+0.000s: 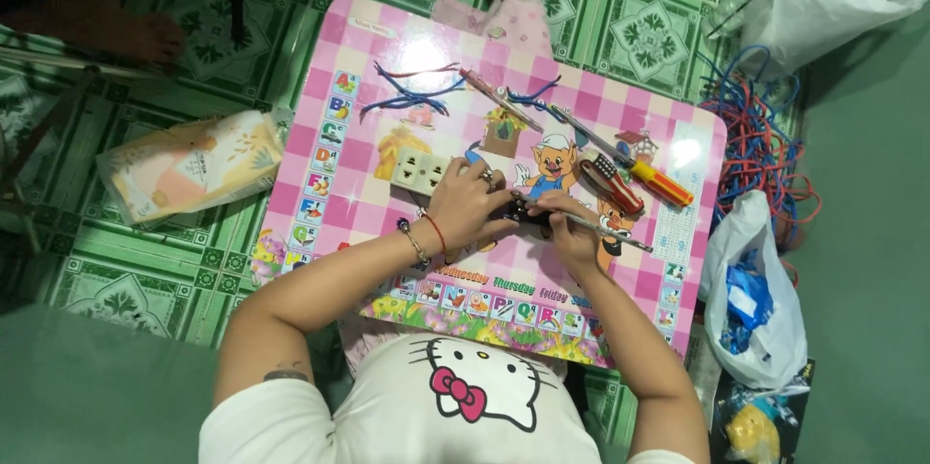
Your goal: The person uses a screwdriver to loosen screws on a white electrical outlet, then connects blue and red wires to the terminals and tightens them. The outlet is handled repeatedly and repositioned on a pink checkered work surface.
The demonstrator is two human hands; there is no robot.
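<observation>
My left hand (467, 201) grips a small black part (523, 213) near the middle of a pink cartoon-printed table (329, 86). My right hand (570, 228) holds a thin grey screwdriver (610, 229) whose tip meets the black part. A cream socket plate (419, 170) lies just left of my left hand. Blue and red wire pieces (412, 96) lie farther back on the table.
On the table lie a yellow-and-red handled screwdriver (647, 173), red-handled pliers (610, 183) and a thin probe (499, 99). A tangle of red and blue wire (765, 144) and white plastic bags (751, 299) sit on the right. A paper packet (189, 164) lies left, on green tiles.
</observation>
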